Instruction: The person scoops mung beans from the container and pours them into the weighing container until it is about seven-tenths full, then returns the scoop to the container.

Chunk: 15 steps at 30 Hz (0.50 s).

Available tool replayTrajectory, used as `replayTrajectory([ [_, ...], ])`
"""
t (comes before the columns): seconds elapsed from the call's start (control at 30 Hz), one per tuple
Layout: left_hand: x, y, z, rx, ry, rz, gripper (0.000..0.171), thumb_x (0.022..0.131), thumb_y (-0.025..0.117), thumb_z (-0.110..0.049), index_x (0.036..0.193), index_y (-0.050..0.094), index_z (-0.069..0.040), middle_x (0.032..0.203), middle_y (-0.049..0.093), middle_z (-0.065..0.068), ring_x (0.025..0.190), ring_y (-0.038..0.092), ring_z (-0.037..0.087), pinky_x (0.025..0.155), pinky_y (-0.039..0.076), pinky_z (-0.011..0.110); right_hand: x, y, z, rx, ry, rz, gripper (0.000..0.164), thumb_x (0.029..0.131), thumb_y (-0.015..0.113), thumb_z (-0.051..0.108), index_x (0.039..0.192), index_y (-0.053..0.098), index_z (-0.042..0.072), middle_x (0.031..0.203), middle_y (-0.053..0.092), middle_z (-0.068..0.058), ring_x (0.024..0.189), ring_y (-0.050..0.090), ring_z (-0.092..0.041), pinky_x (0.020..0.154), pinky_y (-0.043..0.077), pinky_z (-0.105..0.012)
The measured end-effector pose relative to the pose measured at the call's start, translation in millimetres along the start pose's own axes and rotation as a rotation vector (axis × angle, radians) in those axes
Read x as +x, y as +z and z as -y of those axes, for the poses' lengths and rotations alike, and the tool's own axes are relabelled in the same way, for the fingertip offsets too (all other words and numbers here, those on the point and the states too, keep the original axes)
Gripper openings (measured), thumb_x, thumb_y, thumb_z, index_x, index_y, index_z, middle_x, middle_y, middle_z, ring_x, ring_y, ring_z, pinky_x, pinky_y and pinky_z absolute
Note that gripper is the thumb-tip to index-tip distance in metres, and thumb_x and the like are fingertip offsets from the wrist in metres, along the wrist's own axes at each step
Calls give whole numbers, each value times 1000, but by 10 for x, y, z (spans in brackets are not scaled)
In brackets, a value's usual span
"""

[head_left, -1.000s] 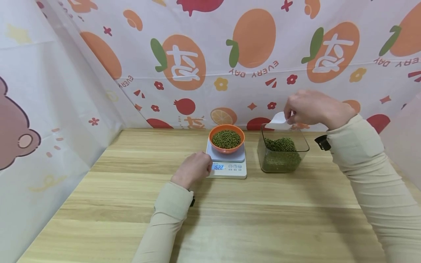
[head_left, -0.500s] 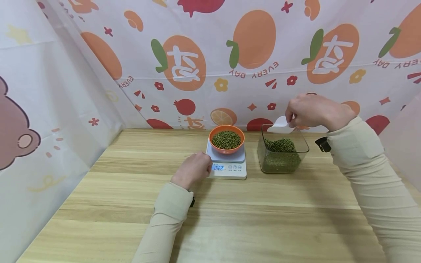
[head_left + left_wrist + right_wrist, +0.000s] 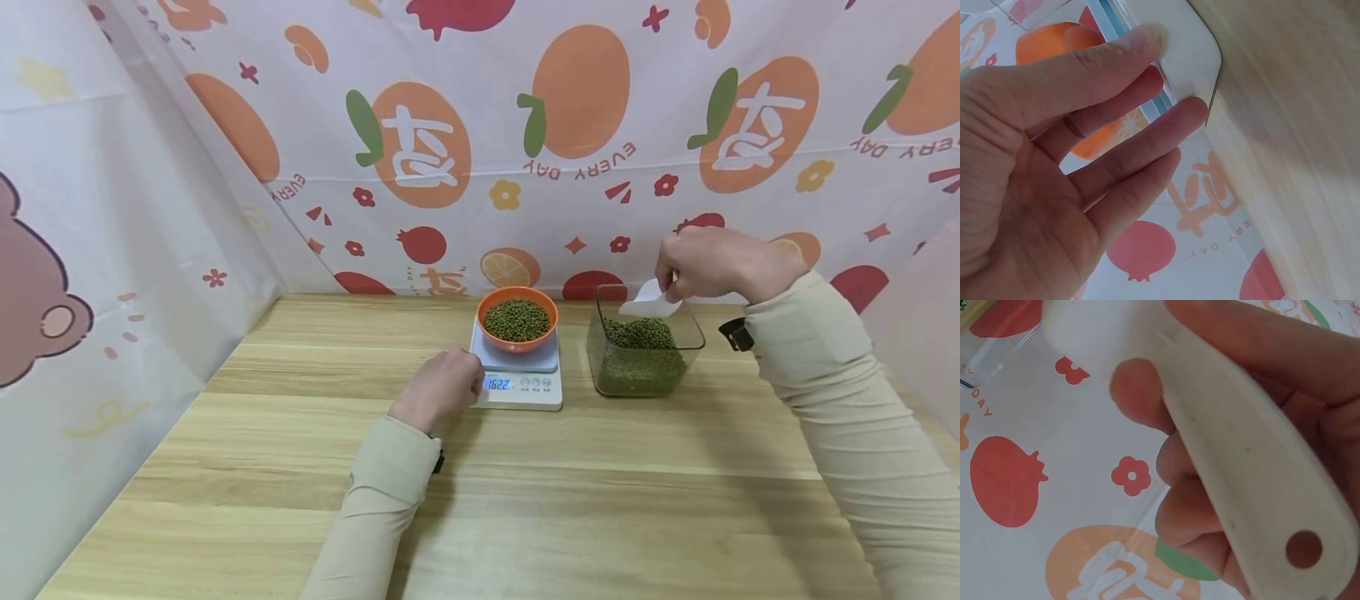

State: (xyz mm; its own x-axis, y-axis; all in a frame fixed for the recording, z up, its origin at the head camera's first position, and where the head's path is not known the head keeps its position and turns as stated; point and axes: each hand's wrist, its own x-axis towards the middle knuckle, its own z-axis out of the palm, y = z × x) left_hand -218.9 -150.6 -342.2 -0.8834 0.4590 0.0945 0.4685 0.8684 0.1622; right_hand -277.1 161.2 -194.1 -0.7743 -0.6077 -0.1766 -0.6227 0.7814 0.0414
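Note:
My right hand (image 3: 708, 262) grips a white plastic scoop (image 3: 649, 302) by its handle (image 3: 1254, 469), which has a hole at its end. The scoop is tilted over the clear square container (image 3: 637, 367), its bowl dipping inside the rim above green mung beans (image 3: 641, 333). At the front left corner of a white kitchen scale (image 3: 536, 398), my left hand (image 3: 444, 383) holds the edge, thumb on the casing and fingertips beside it in the left wrist view. An orange bowl (image 3: 519, 344) of mung beans stands on the scale, whose lit display (image 3: 498, 384) reads about 162.2.
The wooden table (image 3: 570, 500) spreads out in front of the scale and container. Behind it hangs a fruit-print cloth (image 3: 570, 200), close to the bowl and the container. Another printed cloth (image 3: 165, 217) borders the left side.
My right hand has lowered the scoop and shifted it slightly right, from the container's rim to inside it. My left hand and the bowl stay put; the reading holds at about 162.2.

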Motion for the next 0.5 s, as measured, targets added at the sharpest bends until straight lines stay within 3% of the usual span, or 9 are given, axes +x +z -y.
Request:
replayTrajectory([
  [0.5, -2, 6, -5, -8, -13, 4, 26, 67, 56, 8, 55, 52, -14, 58, 50, 1, 54, 42, 13, 49, 36, 24, -6, 89, -8, 1, -4, 1, 10, 71, 67, 6, 69, 66, 16, 73, 60, 0, 64, 48, -16, 59, 45, -37],
])
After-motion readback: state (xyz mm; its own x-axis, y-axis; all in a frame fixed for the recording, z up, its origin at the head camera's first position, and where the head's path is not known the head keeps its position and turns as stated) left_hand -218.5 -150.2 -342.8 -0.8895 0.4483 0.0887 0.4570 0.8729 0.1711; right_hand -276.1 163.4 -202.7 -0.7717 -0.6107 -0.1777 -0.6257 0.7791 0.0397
